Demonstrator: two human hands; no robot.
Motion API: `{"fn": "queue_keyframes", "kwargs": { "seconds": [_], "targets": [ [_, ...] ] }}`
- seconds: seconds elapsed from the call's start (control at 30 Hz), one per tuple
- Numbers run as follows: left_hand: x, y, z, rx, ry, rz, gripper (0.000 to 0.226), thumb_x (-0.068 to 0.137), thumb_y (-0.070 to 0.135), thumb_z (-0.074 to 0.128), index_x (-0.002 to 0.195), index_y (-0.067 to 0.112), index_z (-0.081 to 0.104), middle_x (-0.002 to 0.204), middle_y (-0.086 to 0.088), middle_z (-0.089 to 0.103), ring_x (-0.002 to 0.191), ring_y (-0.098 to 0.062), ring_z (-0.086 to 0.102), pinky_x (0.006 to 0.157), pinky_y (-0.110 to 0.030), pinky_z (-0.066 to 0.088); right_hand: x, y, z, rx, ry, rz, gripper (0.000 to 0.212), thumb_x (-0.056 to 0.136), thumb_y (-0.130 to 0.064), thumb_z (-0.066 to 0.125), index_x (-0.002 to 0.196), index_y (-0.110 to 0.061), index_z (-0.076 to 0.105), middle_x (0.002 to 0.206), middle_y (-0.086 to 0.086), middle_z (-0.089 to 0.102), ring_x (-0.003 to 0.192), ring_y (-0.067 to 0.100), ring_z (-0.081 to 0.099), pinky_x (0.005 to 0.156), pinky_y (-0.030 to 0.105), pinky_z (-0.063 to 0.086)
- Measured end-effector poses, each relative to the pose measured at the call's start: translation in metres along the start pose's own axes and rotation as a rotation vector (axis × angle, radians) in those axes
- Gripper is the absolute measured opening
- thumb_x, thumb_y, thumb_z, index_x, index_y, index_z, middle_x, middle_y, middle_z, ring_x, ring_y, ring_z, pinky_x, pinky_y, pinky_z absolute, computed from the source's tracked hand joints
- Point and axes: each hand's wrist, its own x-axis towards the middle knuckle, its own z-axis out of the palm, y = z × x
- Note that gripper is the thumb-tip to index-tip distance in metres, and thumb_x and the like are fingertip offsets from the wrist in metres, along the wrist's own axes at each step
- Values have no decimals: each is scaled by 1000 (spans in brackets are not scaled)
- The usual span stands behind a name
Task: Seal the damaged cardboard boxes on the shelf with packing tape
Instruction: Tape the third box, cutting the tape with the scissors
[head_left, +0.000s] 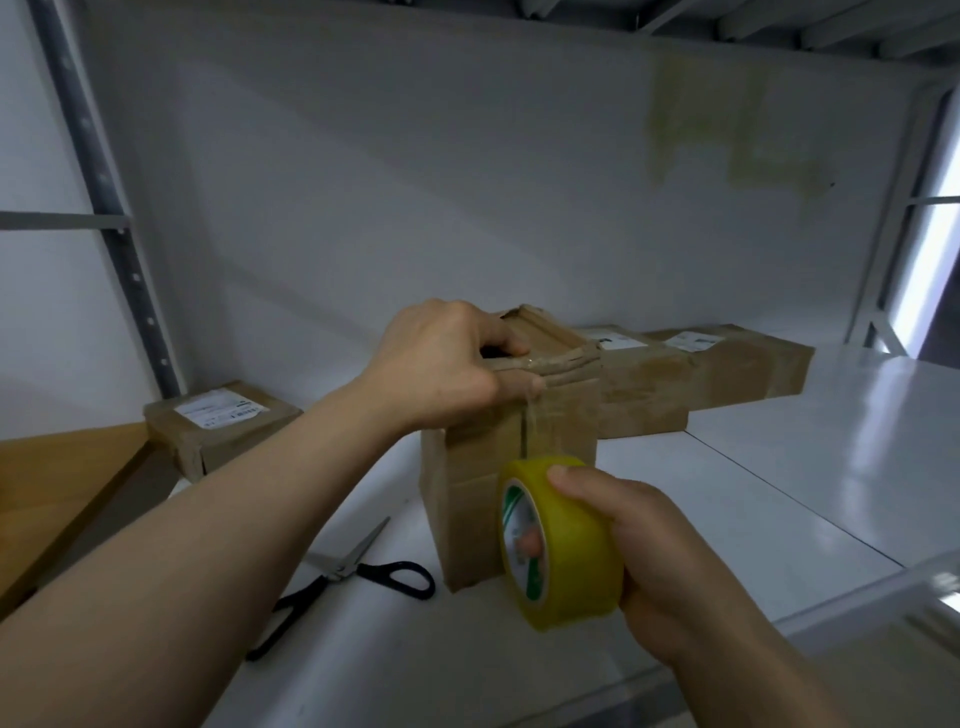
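A tall brown cardboard box (478, 499) stands upright on the white shelf (779, 467), its top flaps ragged. My left hand (441, 364) grips the box's top front edge, with the thumb down its front face. My right hand (660, 561) holds a yellow roll of packing tape (566, 540) low against the front of the box. A clear strip of tape (530, 421) runs from the roll up the front seam to the top edge under my left hand.
Black-handled scissors (358, 571) lie open on the shelf left of the box. Two labelled boxes (675, 379) stand behind to the right, another labelled box (218, 421) at the left near a wooden board (62, 488). A grey shelf upright (104, 208) rises at the left.
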Motion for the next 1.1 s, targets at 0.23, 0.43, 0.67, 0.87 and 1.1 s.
{"fn": "queue_keyframes", "kwargs": {
  "seconds": [0.23, 0.43, 0.67, 0.87, 1.1],
  "targets": [
    [-2, 5, -12, 82, -148, 49, 47, 87, 50, 70, 131, 34, 64, 126, 12, 68, 115, -12, 61, 97, -38, 50, 7, 0, 8, -84, 67, 29, 72, 58, -67, 71, 105, -12, 75, 88, 12, 78, 86, 29, 77, 94, 52, 56],
    [-6, 13, -28, 132, -322, 63, 61, 76, 61, 56, 127, 29, 63, 113, 2, 69, 101, -18, 63, 89, -48, 53, 7, -1, 8, -137, 73, 11, 49, 84, -59, 65, 103, -15, 72, 83, 8, 79, 80, 24, 77, 94, 51, 57],
    [0, 10, 0, 96, -16, -10, 55, 82, 65, 48, 102, 24, 79, 91, -4, 76, 89, -23, 67, 80, -44, 54, 0, 1, 8, -198, 44, -58, 49, 83, -61, 62, 94, -15, 77, 83, 5, 79, 78, 19, 76, 81, 36, 60],
    [-3, 3, 0, 25, 16, 62, 30, 94, 51, 63, 103, 28, 80, 63, 1, 66, 70, -15, 62, 72, -40, 52, -3, -21, -11, -682, 205, -218, 67, 62, -79, 66, 96, -22, 57, 87, -5, 65, 77, 9, 62, 74, 34, 54],
    [2, -2, -9, 65, -58, 117, 33, 92, 55, 61, 106, 31, 79, 67, 0, 67, 66, -13, 59, 58, -30, 43, 47, -65, -9, -1197, 438, -825, 80, 72, -62, 76, 138, -28, 45, 145, -2, 38, 141, 22, 28, 109, 41, 27]
  ]
}}
